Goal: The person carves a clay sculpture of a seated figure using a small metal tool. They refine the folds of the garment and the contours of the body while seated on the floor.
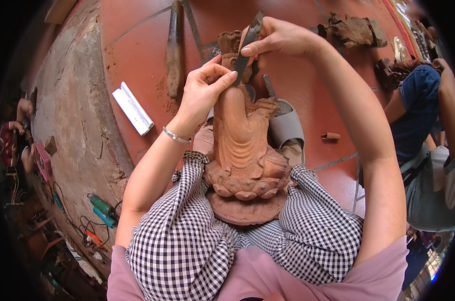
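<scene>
Between knees [308, 193]: wooden statue [237, 138] (petalled base [247, 188]), flat blade [241, 65] in right hand [282, 37]

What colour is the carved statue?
The carved statue is reddish-brown, as the head view shows.

The brown carved wooden figure [240, 130] stands between the person's black-and-white checked trouser legs [172, 236], its round base toward the body. Over its far end, the left hand [202, 89] is at the near end of a flat dark metal blade [242, 65], the right hand [281, 40] farther along it. On the red tiled floor [323, 88], a long white paper-like strip [132, 109] lies left of the figure, a long brown wooden club [176, 50] beyond it. Right of the figure are a grey slipper [289, 126], then a small curved brown scrap [330, 136]; a rough brown wood chunk [355, 32] lies farther off.
</scene>
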The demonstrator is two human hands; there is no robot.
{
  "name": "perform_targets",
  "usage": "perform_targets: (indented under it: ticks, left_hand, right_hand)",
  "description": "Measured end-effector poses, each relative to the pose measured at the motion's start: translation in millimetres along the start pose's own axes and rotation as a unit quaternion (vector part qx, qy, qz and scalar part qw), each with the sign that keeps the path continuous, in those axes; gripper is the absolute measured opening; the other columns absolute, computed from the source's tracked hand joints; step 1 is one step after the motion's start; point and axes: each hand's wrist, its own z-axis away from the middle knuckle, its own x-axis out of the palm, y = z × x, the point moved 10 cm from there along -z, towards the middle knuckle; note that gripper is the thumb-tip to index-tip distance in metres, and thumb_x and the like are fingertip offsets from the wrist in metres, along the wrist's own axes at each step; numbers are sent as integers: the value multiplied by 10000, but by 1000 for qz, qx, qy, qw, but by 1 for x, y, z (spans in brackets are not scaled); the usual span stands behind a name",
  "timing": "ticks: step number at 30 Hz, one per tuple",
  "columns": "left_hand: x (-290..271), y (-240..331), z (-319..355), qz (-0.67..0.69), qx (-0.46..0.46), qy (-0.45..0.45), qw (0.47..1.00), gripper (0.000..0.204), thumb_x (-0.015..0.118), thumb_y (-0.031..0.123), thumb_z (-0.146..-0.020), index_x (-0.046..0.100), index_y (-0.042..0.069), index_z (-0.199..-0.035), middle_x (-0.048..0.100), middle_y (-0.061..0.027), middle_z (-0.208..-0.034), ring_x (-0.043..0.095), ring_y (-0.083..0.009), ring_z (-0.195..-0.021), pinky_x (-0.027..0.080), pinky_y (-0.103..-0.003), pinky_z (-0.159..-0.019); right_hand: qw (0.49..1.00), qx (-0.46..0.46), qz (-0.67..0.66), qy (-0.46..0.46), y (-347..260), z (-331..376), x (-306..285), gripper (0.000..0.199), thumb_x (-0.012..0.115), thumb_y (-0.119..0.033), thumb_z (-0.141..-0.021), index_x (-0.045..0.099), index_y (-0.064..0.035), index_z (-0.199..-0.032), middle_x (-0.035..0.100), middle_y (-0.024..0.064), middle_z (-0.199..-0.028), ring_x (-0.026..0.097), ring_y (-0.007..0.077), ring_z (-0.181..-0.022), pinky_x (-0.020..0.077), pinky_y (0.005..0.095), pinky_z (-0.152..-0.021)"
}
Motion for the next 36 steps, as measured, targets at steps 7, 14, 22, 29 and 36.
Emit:
perform_targets:
  ticks: [7, 14, 22, 29, 36]
  left_hand:
    - [-5, -5, 2, 27, 49, 25, 998, 172, 757, 159, -912, 741, -12, -902, 703, -183, -1195, 403, -250, -1444, 401, -385, -1075]
    - [-20, -16, 0, 67, 76, 72, 992, 180, 720, 135, -943, 719, -44, -937, 624, -173, -1346, 602, -137, -1163, 495, -279, -936]
    - [-20, -7, 10, 116, 84, 87, 986, 159, 700, 129, -966, 702, -31, -964, 645, -146, -1318, 588, -102, -1104, 485, -261, -924]
    - [-8, -24, 40, 108, 71, 105, 986, 184, 697, 161, -972, 684, -20, -941, 668, -171, -1269, 514, -181, -1315, 435, -304, -998]
    - [-17, -38, 24, 141, 52, 139, 979, 169, 718, 158, -957, 698, -9, -941, 691, -21, -973, 569, -56, -883, 480, -230, -801]
  right_hand:
    - [997, 68, 26, -30, 17, -16, 0, 343, 770, -363, -876, 770, -20, -876, 740, 46, -777, 583, 52, -519, 439, 210, -503]
    - [999, 29, 32, 11, -37, -23, 10, 348, 708, -375, -943, 674, -32, -992, 686, 25, -846, 625, 72, -632, 514, 209, -583]
    - [915, -34, -305, 262, -29, -39, 21, 298, 546, -328, -1047, 641, -46, -1040, 635, 41, -818, 603, 149, -739, 508, 277, -653]
    - [880, 4, -386, 277, -33, -34, 60, 350, 422, -346, -1095, 538, -69, -916, 421, -47, -614, 313, 63, -514, 288, 238, -455]
    - [903, -26, -291, 315, -22, -56, 44, 375, 440, -350, -1090, 533, -73, -855, 405, -52, -584, 302, 60, -474, 263, 250, -419]
